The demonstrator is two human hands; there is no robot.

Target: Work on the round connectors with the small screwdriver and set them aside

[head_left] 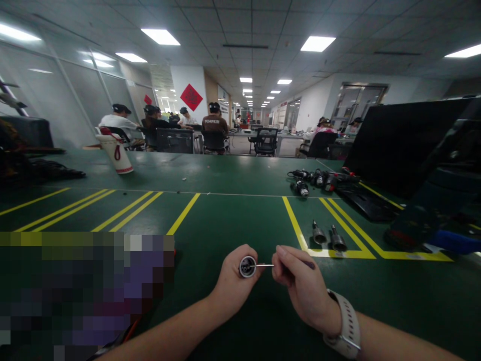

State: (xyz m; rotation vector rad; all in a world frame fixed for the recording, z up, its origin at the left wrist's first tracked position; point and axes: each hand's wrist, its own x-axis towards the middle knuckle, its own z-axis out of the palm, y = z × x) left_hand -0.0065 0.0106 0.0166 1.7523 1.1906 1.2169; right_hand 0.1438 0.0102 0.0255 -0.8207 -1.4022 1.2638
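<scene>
Grey metal rings the open mouth of a short, round, hollow cylinder [247, 267] in the head view, held up over the dark green worktop [240, 215] near the lower middle. The mouth faces back towards the camera, so its long axis runs roughly away from the viewer; small dark details show inside, too fine to make out. Fingers of the left hand [236, 281] are curled closed around the cylinder's outer wall, leaving only the rim and the hollow uncovered.

Across from it, a slim tool with a thin, bright metal shaft [265, 265] and a dark handle end lies nearly level, its long axis running left to right and its tip pointing left into or just in front of the mouth; which of the two cannot be told. The right hand [300, 287] is folded closed about this tool, thumb uppermost, with the dark end poking out beyond the fingers. Farther right, two grey metal, bell-shaped pieces with narrow stems [318, 234] [338, 241] lie beside yellow lines, stems pointing away from the person.
</scene>
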